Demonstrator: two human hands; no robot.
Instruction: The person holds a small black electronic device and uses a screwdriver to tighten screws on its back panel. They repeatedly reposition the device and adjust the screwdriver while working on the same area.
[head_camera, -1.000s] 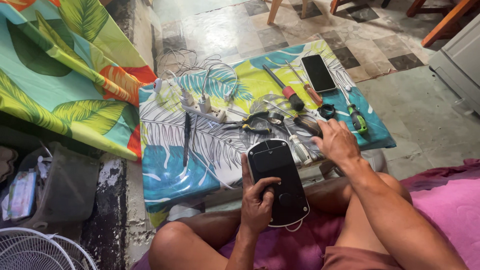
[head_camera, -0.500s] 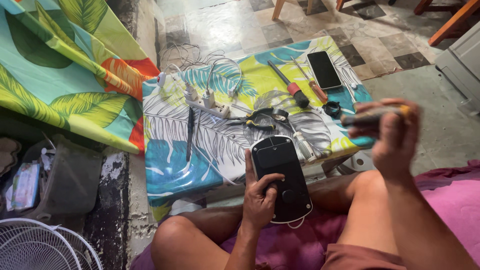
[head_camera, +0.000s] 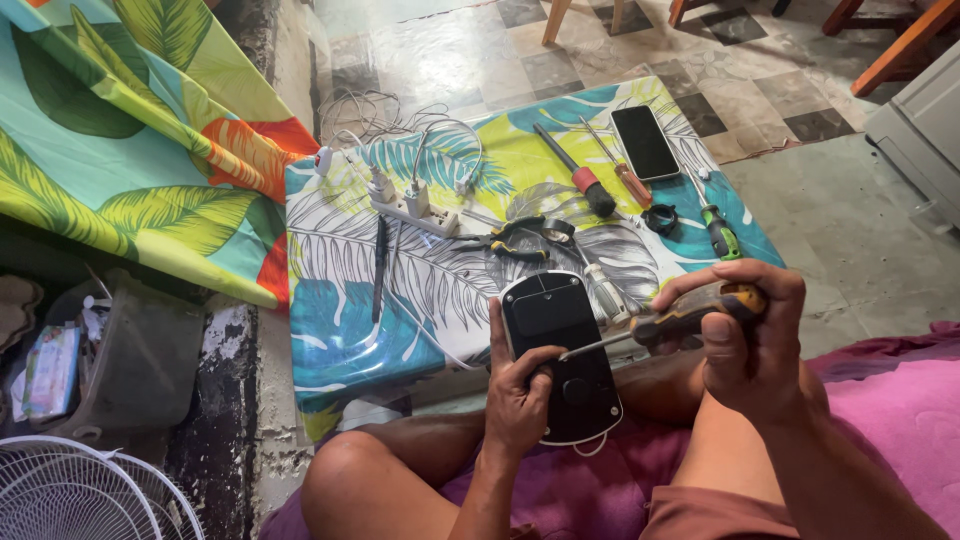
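The left hand (head_camera: 520, 395) grips a flat black device (head_camera: 560, 355) from its left edge, holding it over the person's lap at the near edge of the desk (head_camera: 330, 330). The right hand (head_camera: 745, 345) is clenched around the yellow-and-black handle of a screwdriver (head_camera: 665, 322), whose thin shaft points left and meets the device near the left thumb. On the desk's leaf-print cloth lie a white power strip (head_camera: 415, 212) with plugs in it, pliers (head_camera: 520, 238), a red-handled screwdriver (head_camera: 578, 175), a green-handled screwdriver (head_camera: 718, 228), a small black ring (head_camera: 659, 217) and a phone (head_camera: 645, 142). A grey bin (head_camera: 130, 360) stands left of the desk beside a white fan grille (head_camera: 70, 500); what it holds cannot be made out.
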